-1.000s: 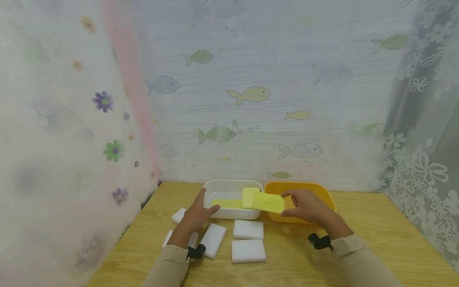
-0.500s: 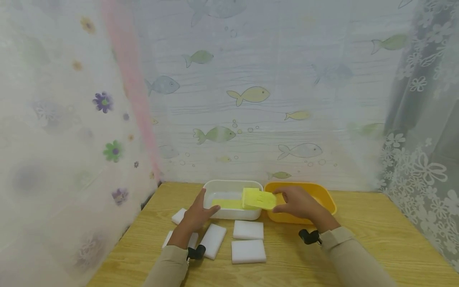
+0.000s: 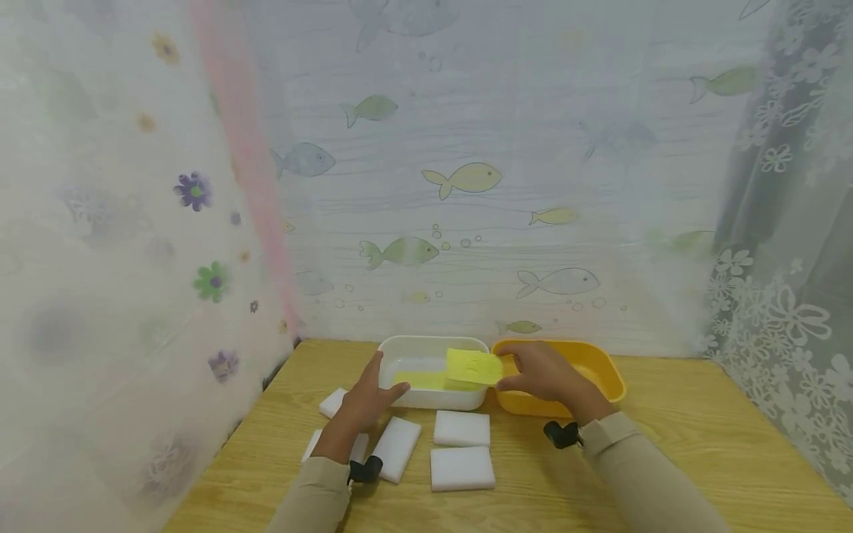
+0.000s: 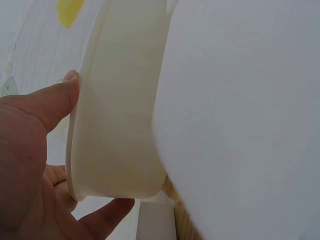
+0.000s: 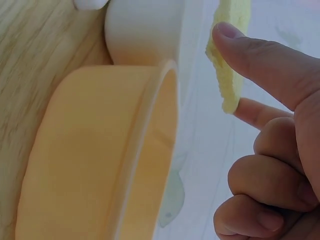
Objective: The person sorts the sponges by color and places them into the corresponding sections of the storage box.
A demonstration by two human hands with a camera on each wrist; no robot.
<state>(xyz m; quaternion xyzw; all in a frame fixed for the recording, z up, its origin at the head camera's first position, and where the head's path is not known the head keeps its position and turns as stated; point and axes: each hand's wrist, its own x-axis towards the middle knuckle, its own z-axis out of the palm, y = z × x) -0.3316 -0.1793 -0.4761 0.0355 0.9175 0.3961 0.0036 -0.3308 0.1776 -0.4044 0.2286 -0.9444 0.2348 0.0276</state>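
My left hand [image 3: 369, 394] holds the left end of the white plastic basin [image 3: 433, 341]. In the left wrist view its thumb lies at the rim, and other fingers reach round the basin's end. My right hand [image 3: 546, 374] pinches one end of a flat yellow sponge [image 3: 472, 366] between thumb and index finger, the other fingers curled in the right wrist view. That sponge is over the right end of the white basin, its near end by the orange basin [image 3: 596, 370]. Inside the white basin lies another yellow sponge [image 3: 420, 380]; the held one covers part of what lies there.
On the wooden table [image 3: 533, 488], in front of the basins, lie several white sponges, among them one [image 3: 462, 428] behind another [image 3: 463, 468] and a slanted one [image 3: 397, 448]. Others are partly behind my left arm. A fish-print curtain [image 3: 460, 244] hangs behind the table.
My right hand has moved left with the yellow sponge, from over the orange basin's edge to above the sponges at the white basin's right end. The left hand has stayed put.
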